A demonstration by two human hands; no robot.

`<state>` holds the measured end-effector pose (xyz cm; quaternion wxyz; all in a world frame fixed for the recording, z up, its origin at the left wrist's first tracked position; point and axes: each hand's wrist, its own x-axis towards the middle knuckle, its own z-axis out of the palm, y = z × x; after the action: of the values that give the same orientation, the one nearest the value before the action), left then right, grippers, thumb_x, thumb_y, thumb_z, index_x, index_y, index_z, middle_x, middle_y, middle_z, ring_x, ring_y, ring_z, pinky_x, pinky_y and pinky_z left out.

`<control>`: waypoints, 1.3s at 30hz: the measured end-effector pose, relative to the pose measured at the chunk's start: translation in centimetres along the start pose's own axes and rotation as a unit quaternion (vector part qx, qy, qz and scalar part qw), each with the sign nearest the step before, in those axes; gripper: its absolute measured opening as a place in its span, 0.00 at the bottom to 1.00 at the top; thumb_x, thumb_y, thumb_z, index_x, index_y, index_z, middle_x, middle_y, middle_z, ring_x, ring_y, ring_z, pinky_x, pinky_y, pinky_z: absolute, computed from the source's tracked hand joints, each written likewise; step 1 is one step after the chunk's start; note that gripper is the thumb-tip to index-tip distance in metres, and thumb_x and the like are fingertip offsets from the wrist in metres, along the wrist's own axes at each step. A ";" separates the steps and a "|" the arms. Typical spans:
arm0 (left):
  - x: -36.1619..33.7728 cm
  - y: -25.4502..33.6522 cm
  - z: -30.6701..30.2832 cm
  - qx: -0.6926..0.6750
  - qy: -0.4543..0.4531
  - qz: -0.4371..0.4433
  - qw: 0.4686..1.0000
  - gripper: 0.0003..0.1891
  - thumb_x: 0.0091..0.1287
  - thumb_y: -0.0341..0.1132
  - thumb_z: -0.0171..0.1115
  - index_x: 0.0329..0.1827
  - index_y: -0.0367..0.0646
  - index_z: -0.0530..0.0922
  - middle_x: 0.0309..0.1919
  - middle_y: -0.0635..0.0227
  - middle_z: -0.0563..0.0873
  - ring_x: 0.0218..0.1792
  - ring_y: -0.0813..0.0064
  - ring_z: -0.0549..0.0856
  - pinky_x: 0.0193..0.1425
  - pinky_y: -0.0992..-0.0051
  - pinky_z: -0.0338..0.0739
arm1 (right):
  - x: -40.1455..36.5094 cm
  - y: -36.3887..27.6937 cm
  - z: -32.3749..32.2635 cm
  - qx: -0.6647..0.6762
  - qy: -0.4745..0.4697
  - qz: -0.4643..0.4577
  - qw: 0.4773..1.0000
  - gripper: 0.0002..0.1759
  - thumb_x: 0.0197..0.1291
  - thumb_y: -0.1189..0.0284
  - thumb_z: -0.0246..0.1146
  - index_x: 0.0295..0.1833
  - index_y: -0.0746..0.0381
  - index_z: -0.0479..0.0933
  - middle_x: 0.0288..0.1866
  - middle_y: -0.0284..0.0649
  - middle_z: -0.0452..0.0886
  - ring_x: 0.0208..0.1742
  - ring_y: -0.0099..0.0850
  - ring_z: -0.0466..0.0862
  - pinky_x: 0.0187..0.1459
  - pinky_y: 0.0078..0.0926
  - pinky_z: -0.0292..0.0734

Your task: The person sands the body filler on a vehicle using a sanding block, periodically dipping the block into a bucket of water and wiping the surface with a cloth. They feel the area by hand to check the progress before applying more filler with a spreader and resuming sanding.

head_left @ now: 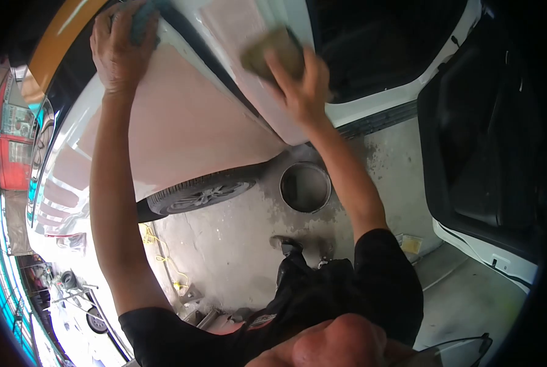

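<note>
A white car body with a large pinkish primed patch on its rear panel fills the top of the view. My left hand presses a blue-green cloth or pad flat against the upper part of the panel. My right hand holds a tan sanding block against the pinkish area beside the open door frame. Both arms reach up and forward.
A round bucket stands on the wet concrete floor below the panel. The rear wheel is left of it. An open car door hangs at the right. A yellow cord lies on the floor. Another car's red tail lamp shows at far left.
</note>
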<state>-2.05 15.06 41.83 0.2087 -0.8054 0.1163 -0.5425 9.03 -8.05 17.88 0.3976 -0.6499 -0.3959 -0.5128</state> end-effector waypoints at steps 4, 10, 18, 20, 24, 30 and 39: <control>-0.1 0.4 -0.3 0.021 -0.002 -0.011 1.000 0.16 0.60 0.37 0.78 0.52 0.53 0.87 0.46 0.66 0.88 0.49 0.63 0.87 0.53 0.63 0.83 | -2.3 0.3 -0.8 0.006 -0.034 0.002 0.999 0.38 0.53 0.58 0.77 0.73 0.41 0.77 0.70 0.69 0.66 0.59 0.59 0.74 0.55 0.51 0.72; -0.5 -0.2 0.2 0.009 -0.006 -0.037 0.999 0.17 0.60 0.39 0.79 0.53 0.55 0.87 0.47 0.66 0.87 0.50 0.63 0.87 0.55 0.63 0.81 | 9.7 -0.8 0.3 0.012 0.038 -0.018 0.999 0.39 0.54 0.61 0.77 0.74 0.38 0.75 0.74 0.58 0.65 0.56 0.53 0.75 0.48 0.49 0.74; -0.1 -0.2 -0.1 0.021 0.008 -0.023 0.999 0.18 0.60 0.40 0.78 0.53 0.55 0.87 0.47 0.66 0.87 0.51 0.62 0.86 0.56 0.62 0.80 | 4.4 -0.8 -1.3 0.014 -0.025 0.007 1.000 0.38 0.55 0.63 0.77 0.73 0.42 0.76 0.67 0.62 0.67 0.57 0.57 0.75 0.52 0.55 0.73; -0.6 0.3 0.1 0.006 -0.012 -0.039 0.999 0.18 0.60 0.37 0.77 0.53 0.53 0.85 0.48 0.65 0.85 0.52 0.61 0.85 0.56 0.60 0.79 | 12.2 -1.9 -0.3 0.021 -0.033 0.025 0.999 0.40 0.55 0.63 0.77 0.74 0.38 0.73 0.66 0.56 0.67 0.53 0.54 0.74 0.48 0.54 0.71; -0.4 1.0 -0.3 0.007 -0.028 -0.065 0.997 0.20 0.58 0.31 0.75 0.54 0.50 0.82 0.51 0.62 0.82 0.54 0.60 0.83 0.56 0.56 0.79 | 7.9 -3.1 -1.3 0.017 -0.043 0.039 0.998 0.39 0.54 0.63 0.79 0.73 0.41 0.76 0.67 0.60 0.68 0.59 0.56 0.74 0.54 0.51 0.74; -0.6 0.4 0.2 0.008 -0.011 -0.059 0.998 0.21 0.57 0.31 0.76 0.54 0.51 0.82 0.51 0.63 0.82 0.54 0.60 0.82 0.57 0.58 0.80 | 2.2 -3.3 -1.9 0.009 -0.070 0.012 0.997 0.38 0.54 0.64 0.79 0.72 0.40 0.76 0.69 0.63 0.66 0.60 0.59 0.72 0.57 0.54 0.71; -0.4 0.6 -0.4 0.006 -0.034 -0.053 0.998 0.20 0.56 0.30 0.76 0.53 0.50 0.82 0.50 0.63 0.82 0.53 0.61 0.81 0.56 0.60 0.78 | 1.3 -3.2 -0.7 0.002 -0.037 0.011 0.999 0.38 0.57 0.60 0.77 0.74 0.39 0.73 0.70 0.61 0.65 0.57 0.56 0.73 0.54 0.52 0.71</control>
<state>-2.58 14.59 41.34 0.1877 -0.8274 0.0628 -0.5255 6.02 -7.32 19.62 0.3893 -0.6721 -0.4041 -0.4831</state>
